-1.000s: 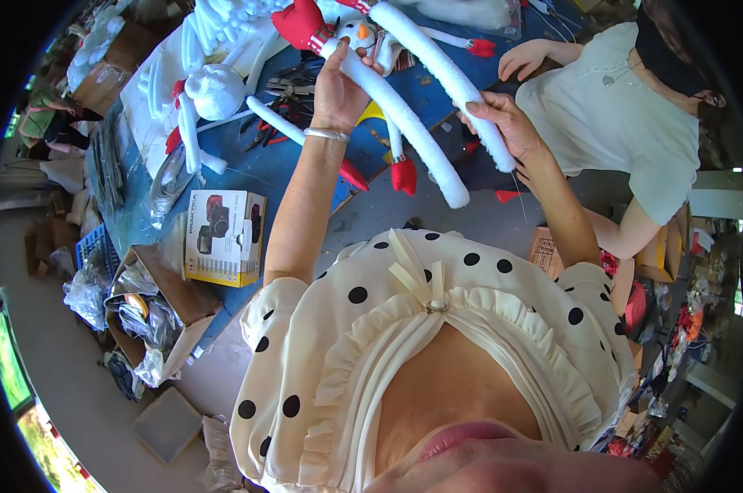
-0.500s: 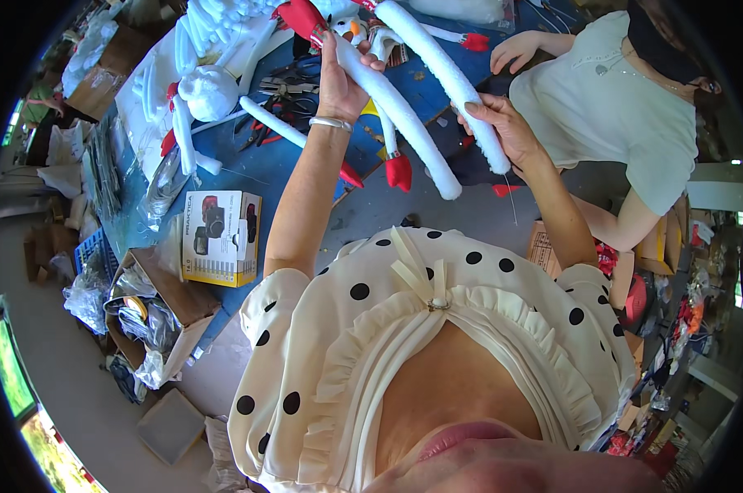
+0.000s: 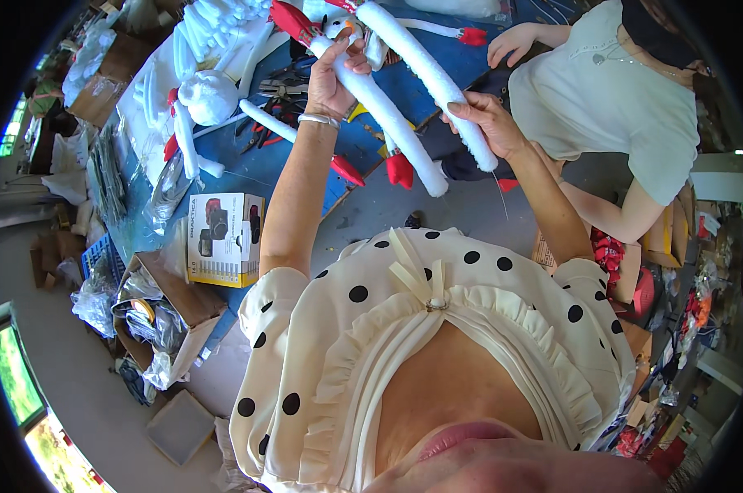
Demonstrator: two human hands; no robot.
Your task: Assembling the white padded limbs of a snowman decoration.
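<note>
Over the blue worktable, my left hand is closed around a long white plush limb with a red cuffed end pointing up and away. My right hand pinches the near part of a second white plush limb, which slants beside the first with a gap between them. A thin thread or wire dangles from its near tip. Behind the hands lies a snowman figure, partly covered, with an orange nose. Red-tipped limbs hang over the table's edge below it.
White plush parts, pliers and a camera box lie on the blue table. An open carton of plastic-wrapped items stands at the left. A co-worker in a pale top sits close on the right, a hand near the table.
Both hands and the two white limbs have shifted slightly left. My grip on each limb looks the same.
</note>
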